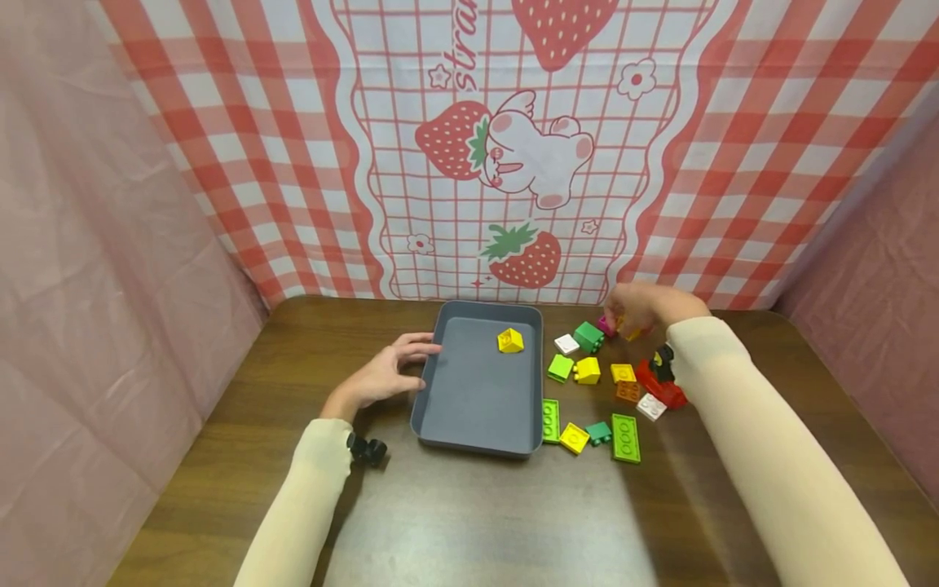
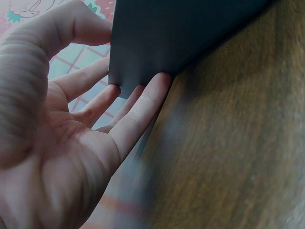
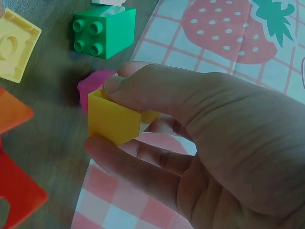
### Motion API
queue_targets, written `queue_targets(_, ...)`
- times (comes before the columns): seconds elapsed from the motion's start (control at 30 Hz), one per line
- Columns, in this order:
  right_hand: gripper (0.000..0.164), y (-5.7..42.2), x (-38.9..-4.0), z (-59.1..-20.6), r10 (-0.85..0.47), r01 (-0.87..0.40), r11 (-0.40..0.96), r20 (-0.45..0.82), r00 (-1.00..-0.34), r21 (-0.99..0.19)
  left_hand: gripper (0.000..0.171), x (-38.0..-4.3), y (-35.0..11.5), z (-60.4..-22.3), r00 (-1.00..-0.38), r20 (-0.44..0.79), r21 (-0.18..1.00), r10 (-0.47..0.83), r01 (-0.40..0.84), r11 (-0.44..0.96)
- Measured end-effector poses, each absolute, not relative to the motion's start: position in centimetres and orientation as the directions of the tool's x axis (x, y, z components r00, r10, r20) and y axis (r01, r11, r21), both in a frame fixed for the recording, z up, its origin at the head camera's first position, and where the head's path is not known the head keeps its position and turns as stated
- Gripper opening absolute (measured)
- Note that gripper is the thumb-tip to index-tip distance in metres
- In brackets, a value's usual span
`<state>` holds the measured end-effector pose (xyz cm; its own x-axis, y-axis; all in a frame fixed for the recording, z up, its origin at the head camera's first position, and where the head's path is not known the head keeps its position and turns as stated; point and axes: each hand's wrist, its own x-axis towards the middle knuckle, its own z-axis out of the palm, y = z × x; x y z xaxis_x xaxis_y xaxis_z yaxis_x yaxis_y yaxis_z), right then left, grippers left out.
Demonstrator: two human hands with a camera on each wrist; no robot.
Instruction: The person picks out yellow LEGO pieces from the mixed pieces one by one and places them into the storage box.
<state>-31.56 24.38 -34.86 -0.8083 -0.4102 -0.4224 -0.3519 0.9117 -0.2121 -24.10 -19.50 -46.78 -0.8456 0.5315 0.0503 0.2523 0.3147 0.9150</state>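
Fingers extended, my left hand (image 1: 387, 371) touches the left side of the grey tray (image 1: 425, 420); the left wrist view shows its fingertips against the tray wall (image 2: 143, 43). One yellow sloped brick (image 1: 510, 341) lies inside the tray. At the back right of the table, my right hand (image 1: 640, 306) pinches another yellow brick (image 3: 112, 119) between thumb and fingers. A magenta piece (image 3: 93, 88) is just behind that brick, partly hidden by it. Beyond it stands a green brick (image 3: 107, 36) with its studs facing sideways.
Right of the tray lie loose pieces: lime plates (image 1: 626, 439), a yellow sloped brick (image 1: 588, 371), an orange brick (image 1: 627, 391), white pieces (image 1: 651, 407) and a red piece (image 1: 663, 387) under the right wrist. A checked cloth (image 1: 293, 163) hangs behind the table (image 1: 477, 522).
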Motion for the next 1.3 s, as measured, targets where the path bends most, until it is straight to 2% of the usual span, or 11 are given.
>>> queue_targets(0.2,0.015,23.8,-31.4,-34.8,-0.448,-0.402,0.894,-0.402,-0.799,-0.198,0.061,-24.2,-19.5,-46.9,-0.849,0.046,0.912,0.526,0.25,0.324)
queue_targets(0.8,0.008,22.1,-31.4,-35.1,-0.466,-0.43,0.885,-0.391,-0.794,-0.18,0.061,-24.0,-19.4,-46.7,-0.843,0.05,0.916,0.536,0.253,0.312)
queue_targets(1.07,0.009,21.1,-31.1,-35.2,-0.475,-0.435,0.88,-0.374,-0.797,-0.192,0.061,-24.0,-19.4,-46.6,-0.845,0.041,0.919,0.533,0.241,0.311)
queue_targets(1.3,0.01,20.2,-31.2,-35.1,-0.524,-0.492,0.851,-0.363,-0.77,-0.184,0.061,-24.1,-19.5,-46.7,-0.844,0.048,0.914,0.534,0.253,0.317)
